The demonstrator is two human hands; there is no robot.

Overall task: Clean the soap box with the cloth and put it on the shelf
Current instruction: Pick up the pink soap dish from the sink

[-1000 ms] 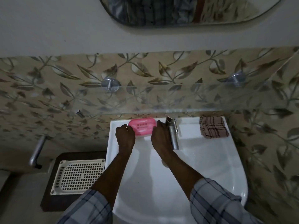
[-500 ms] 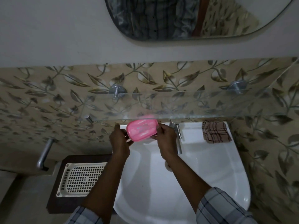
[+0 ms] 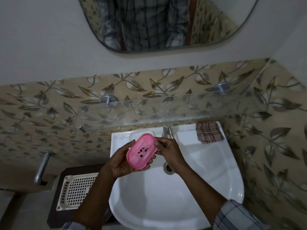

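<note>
The pink soap box (image 3: 142, 151) is an oval plastic dish with holes in its floor, and it is held tilted above the white sink (image 3: 216, 163). My left hand (image 3: 123, 163) cups it from below and from the left. My right hand (image 3: 167, 149) pinches its right rim with thumb and fingers. A folded brown checked cloth (image 3: 209, 132) lies on the sink's back right corner, apart from both hands. The glass shelf (image 3: 166, 112) runs along the tiled wall just above the sink, on two metal pegs.
A metal tap (image 3: 167, 131) stands at the sink's back, right behind my right hand. A cream perforated tray (image 3: 78, 190) sits on a dark stand left of the sink. A metal handle (image 3: 42, 166) sticks out at left. A mirror (image 3: 166, 22) hangs above.
The soap box has been lifted from the sink's back ledge and brought toward me over the basin. It has turned so its inside faces up. The camera has tilted upward.
</note>
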